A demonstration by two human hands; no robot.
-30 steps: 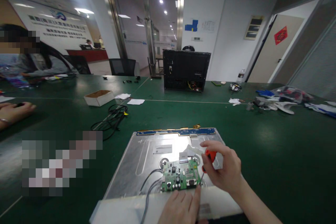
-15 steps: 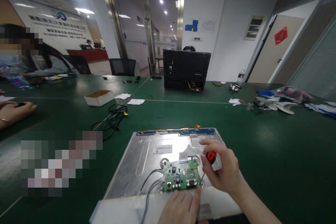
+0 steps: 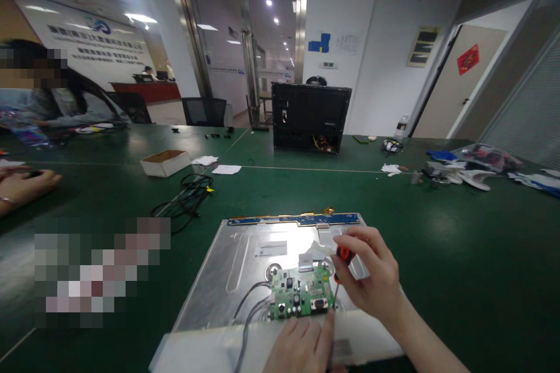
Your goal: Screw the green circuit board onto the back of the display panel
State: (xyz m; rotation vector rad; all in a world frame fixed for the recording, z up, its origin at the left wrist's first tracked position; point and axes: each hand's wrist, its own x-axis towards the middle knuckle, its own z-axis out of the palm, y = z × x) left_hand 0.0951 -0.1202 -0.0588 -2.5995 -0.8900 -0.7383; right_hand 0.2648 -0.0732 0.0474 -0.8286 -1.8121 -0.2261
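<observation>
Right hand (image 3: 371, 280) closed on the slightly tilted screwdriver (image 3: 345, 254), tip at the lower-right corner of the board (image 3: 301, 291), lower centre; left hand (image 3: 301, 345) open below, forefinger nearest the tip.

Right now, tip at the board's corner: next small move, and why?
I'd give the screwdriver a slight turn with the right hand, tip steady. Its shaft reaches the near right corner of the green circuit board, the right fingers are on the handle, and a left hand fingertip sits by the tip. I can't make out a screw head or turning direction.
</observation>
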